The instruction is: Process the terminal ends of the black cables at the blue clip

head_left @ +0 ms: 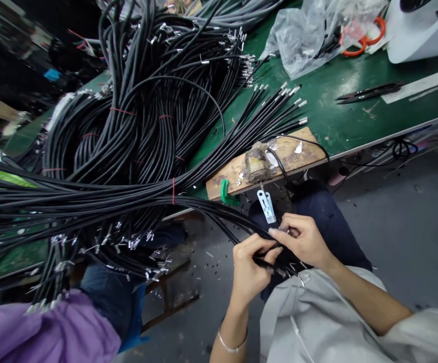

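Cables [234, 214], black and thin, run in a bundle from the left edge to lower right of centre, where both hands meet them. Left hand [251, 262]: fingers and thumb closed around the cables; pale bracelet [232, 347] on the wrist. Right hand [306, 239]: just beside the left, thumb and fingers bent inward over the same bundle; whether a strand is pinched between them cannot be told.

Just above the hands, a light blue clip [266, 206] hangs at the edge of a wooden board [304, 143]. A worn, rounded device [257, 164] sits on the board; a green clamp [226, 191] is fitted to its near edge. Near the centre, a red tie [173, 190] crosses the strands.

Heaped coils [158, 126] of black cable fill the upper left. On the green table [355, 121], upper right: orange-handled scissors [359, 44] beside a clear plastic bag [302, 43], and dark snips [370, 93] touching a white strip [425, 85]. Lower left: a co-worker's purple garment [63, 333].
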A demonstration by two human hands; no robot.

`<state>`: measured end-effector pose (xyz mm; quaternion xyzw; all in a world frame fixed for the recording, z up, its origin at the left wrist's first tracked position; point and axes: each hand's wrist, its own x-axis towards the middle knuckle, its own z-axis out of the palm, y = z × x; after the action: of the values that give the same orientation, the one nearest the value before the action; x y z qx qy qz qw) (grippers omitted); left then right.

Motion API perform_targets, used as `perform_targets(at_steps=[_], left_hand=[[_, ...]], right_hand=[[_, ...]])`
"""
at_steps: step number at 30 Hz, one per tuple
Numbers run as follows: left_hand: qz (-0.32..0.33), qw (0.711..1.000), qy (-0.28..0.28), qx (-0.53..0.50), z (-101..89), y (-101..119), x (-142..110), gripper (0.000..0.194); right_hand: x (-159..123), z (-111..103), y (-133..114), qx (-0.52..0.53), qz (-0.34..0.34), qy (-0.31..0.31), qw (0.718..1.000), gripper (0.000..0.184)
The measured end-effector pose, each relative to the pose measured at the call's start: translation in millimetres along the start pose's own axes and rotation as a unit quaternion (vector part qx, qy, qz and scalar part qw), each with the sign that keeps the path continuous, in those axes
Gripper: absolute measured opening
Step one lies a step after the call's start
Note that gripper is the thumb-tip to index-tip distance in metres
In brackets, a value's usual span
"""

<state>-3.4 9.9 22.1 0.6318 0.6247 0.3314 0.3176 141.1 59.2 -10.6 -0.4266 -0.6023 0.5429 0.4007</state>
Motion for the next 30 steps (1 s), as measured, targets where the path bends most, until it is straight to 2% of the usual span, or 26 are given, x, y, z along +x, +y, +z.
perform_targets(at_steps=[2,4,9,14,18,22,26,27,30], left_hand=[[-0.010,1.000,0.017,0.001,-0.9,-1,0,0.018],[-0.019,1.000,0.020,-0.002,-1.0,-2,0,0.018],[-0.036,0.999,0.034,0.000,4.3,-4,-1,0.014],[-0.044,0.997,0.057,0.013,14.1,-4,-1,0.011],[-0.034,0.999,0.017,0.021,17.2,-6,0,0.010],[-0.025,0.998,-0.042,0.038,15.4,-6,1,0.011],[-0.030,0.999,-0.010,0.044,15.2,-4,1,0.012],[-0.033,0.999,0.004,0.043,15.8,-3,1,0.013],[-0.040,0.998,0.029,0.040,18.3,-2,1,0.016]], right_hand=[[1,-7,3,0.063,0.027,-0.065,0.996,0.022],[0,-12,6,0.081,0.030,-0.078,0.993,0.020],[-7,-12,6,0.047,0.019,0.004,0.999,0.013],[-8,-9,3,0.004,0.024,0.039,0.999,0.013],[-4,-8,5,-0.097,-0.011,0.039,0.995,0.017],[2,-12,14,-0.147,0.001,0.019,0.989,0.030],[8,-26,16,-0.129,0.032,0.099,0.986,0.027],[8,-30,15,-0.119,0.032,0.089,0.988,0.024],[7,-34,9,-0.107,0.020,-0.010,0.994,0.018]])
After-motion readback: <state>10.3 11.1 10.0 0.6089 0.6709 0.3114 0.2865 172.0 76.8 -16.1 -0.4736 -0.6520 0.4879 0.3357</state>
